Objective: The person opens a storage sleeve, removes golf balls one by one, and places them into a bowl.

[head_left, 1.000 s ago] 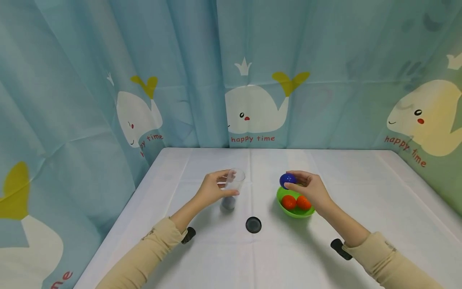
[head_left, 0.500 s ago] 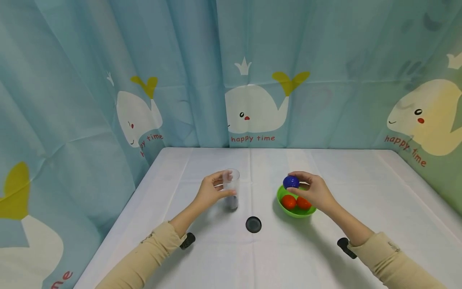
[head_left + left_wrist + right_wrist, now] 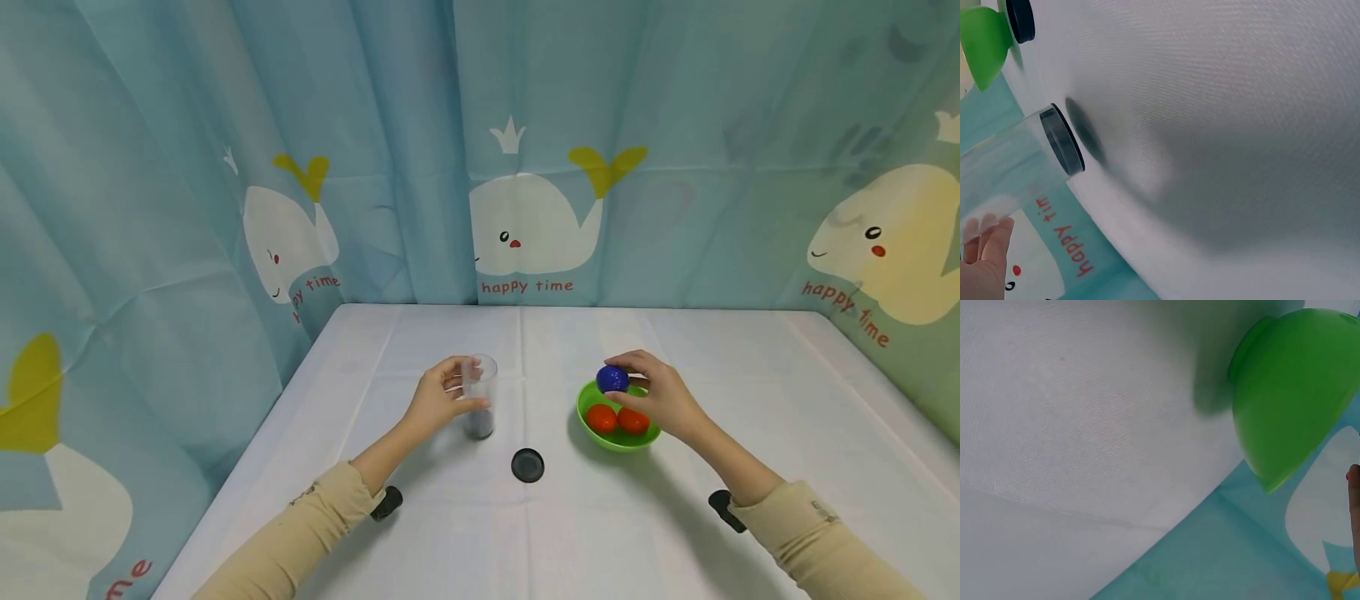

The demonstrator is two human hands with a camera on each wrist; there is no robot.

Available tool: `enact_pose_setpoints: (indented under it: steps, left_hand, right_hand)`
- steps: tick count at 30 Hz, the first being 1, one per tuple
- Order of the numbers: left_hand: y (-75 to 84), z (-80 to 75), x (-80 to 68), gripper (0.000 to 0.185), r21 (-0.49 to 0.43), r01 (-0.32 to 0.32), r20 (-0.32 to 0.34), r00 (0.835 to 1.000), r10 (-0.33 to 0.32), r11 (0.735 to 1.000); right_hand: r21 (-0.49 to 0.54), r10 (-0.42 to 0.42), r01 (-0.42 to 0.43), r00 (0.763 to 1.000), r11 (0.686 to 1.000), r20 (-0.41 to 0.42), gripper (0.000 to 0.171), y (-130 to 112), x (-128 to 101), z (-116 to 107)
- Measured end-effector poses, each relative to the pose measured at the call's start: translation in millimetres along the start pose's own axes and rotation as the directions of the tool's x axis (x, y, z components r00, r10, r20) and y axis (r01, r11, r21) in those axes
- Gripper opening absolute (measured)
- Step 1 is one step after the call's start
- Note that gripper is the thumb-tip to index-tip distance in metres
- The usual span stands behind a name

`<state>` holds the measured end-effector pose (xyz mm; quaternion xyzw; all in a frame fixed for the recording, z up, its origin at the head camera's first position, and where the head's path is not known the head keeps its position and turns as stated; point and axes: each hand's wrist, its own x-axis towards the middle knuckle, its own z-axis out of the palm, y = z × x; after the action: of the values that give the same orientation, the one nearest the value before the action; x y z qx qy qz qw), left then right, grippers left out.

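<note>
My left hand [image 3: 435, 398] grips a clear plastic cylinder [image 3: 486, 385] around its side. The cylinder stands nearly upright, its mouth facing up; its black base [image 3: 1063, 140] shows a shadow just beside it in the left wrist view. On the other side, my right hand [image 3: 663, 397] pinches a glossy blue ball [image 3: 612, 379] between thumb and fingers, over the back rim of a green bowl [image 3: 621, 444]. Inside the bowl lie two orange-red balls [image 3: 602, 418]. Only a fingertip of the right hand shows at the edge of the right wrist view, beside the bowl [image 3: 1300, 387].
A round black lid [image 3: 528, 465] lies flat on the white tablecloth [image 3: 540, 542] between cylinder and bowl. Small black devices [image 3: 387, 504] sit at both sleeve cuffs. A blue curtain [image 3: 405, 233] with whale prints hangs behind and beside the table.
The cylinder has gone from leaning to nearly upright in my left hand. My right hand has shifted slightly to the right with the blue ball, staying over the bowl.
</note>
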<state>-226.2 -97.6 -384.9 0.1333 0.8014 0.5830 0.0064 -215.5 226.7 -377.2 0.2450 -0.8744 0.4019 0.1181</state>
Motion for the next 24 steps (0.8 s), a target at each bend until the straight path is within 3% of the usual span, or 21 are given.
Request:
enact_pose_setpoints:
  steps: [10,24]
  left_hand:
    - [-2.3,0.9,0.6,0.055,-0.004,0.000,-0.018,1.000,0.000,1.000]
    - [-4.1,-1.7,-2.4,0.056,0.025,0.047,-0.007,0.999,-0.047,0.999]
  right_hand:
    - [-0.105,-0.029,0.035,0.998,0.994,0.053,0.040,8.0,-3.8,-0.7]
    - [-0.192,0.029,-0.004,0.992,0.981,0.125,0.040,7.4,-2.7,-4.5]
